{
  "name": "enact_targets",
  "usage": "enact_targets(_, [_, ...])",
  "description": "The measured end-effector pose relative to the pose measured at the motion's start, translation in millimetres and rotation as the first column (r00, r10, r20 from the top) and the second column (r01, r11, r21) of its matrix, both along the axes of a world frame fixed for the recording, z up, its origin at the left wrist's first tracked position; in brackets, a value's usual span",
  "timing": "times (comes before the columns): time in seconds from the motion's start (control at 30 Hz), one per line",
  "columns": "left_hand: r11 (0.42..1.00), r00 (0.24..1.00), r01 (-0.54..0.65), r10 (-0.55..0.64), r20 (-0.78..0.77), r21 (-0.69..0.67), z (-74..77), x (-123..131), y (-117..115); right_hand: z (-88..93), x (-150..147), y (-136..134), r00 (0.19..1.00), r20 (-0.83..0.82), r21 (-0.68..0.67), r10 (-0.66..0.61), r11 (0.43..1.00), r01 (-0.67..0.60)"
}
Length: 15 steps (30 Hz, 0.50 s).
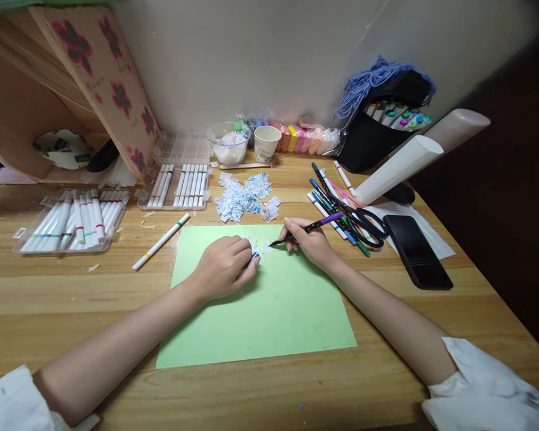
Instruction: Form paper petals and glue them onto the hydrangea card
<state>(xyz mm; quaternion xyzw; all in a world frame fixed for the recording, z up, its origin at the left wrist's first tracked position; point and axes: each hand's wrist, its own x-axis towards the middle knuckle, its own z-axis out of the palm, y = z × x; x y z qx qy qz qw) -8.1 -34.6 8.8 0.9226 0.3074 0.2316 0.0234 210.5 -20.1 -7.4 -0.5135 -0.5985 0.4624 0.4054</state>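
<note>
The brown wooden table has a flat green paper sheet near its front edge, blue-and-white paper bits toward the back edge, and a black phone by the right edge.

Moderate, diffuse light, apparently from overhead, falls across my tabletop and is brightest around the pale green sheet. Soft-edged shadows lie beneath my left grip and along my right forearm. The wall grades from light to dull grey, and the area beyond the right edge of the tabletop sinks into near-black. A faint reflection dulls the black phone screen. Wide-angle distortion stretches my sleeves at the lower corners and slants the upright shapes outward. Fine print on the paper scraps is too soft to read.
</note>
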Motion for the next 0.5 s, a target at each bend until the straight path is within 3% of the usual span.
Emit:
enact_targets(0.13, [0.995, 0.993, 0.099, -0.099, 0.067, 0.003, -1.7, 0.4, -1.4, -1.1, 0.9, 0.1, 0.999, 0.004, 0.007, -0.032, 0.999, 0.032])
enact_targets(0.27, [0.968, 0.969, 0.248, -0.248, 0.006, -0.046, -4.9, 3.2, -3.0, -2.1, 1.9, 0.6, 0.998, -0.053, -0.007, -0.027, 1.0, 0.027])
enact_targets(0.4, [0.964, 0.966, 0.254, -0.257, -0.037, -0.072, -6.0, 5.6, -4.7, -2.2, 0.9, 0.5, 0.998, -0.037, -0.016, 0.053, 0.998, -0.054])
enact_targets(0.5, [0.963, 0.965, 0.256, -0.259, -0.032, -0.083, -5.3, 6.6, -6.0, -2.3, 0.3, 0.7, 1.0, -0.013, 0.01, 0.014, 1.0, -0.013])
